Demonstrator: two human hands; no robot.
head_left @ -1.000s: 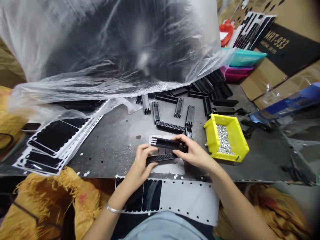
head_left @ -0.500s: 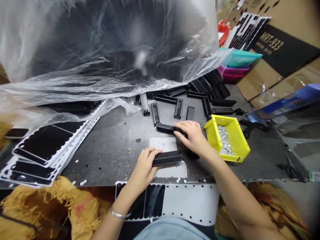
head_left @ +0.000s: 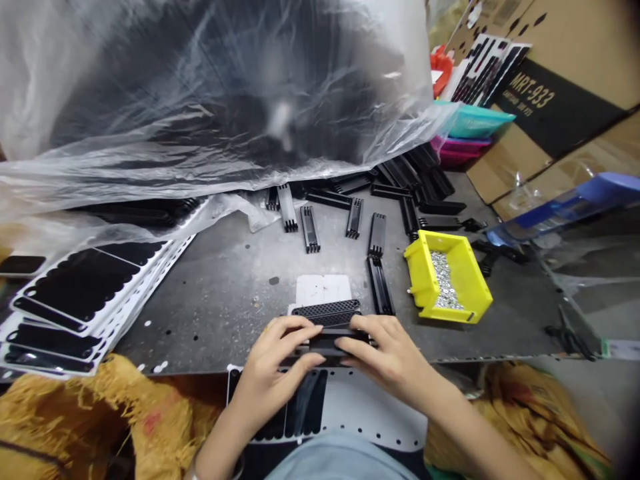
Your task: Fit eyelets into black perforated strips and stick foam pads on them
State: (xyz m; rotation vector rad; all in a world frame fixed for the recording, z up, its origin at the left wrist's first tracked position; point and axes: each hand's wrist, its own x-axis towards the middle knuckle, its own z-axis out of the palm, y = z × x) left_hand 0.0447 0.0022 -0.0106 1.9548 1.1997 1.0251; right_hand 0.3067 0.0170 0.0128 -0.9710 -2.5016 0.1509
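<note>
Near the table's front edge, a long black plastic piece (head_left: 327,344) lies between both my hands. My left hand (head_left: 273,363) grips its left end, with fingers on top and the thumb on the near side. At the right end, my right hand (head_left: 387,350) holds it with bent fingers. Just behind it a black piece with a honeycomb-patterned face (head_left: 327,312) lies on a white pad (head_left: 324,288). Beyond my right hand, another slim black piece (head_left: 381,285) lies lengthwise. My fingers partly hide the held piece.
To the right stands a yellow bin (head_left: 477,280) with small metal parts. Several black pieces (head_left: 310,230) are scattered behind. A large plastic-wrapped bundle (head_left: 225,87) fills the back. Sheets of black labels (head_left: 75,287) lie left; scissors (head_left: 570,333) lie far right.
My right hand has come nearer with a black piece, which both hands now hold. My left hand has let go of the honeycomb-faced piece, which lies on the pad.
</note>
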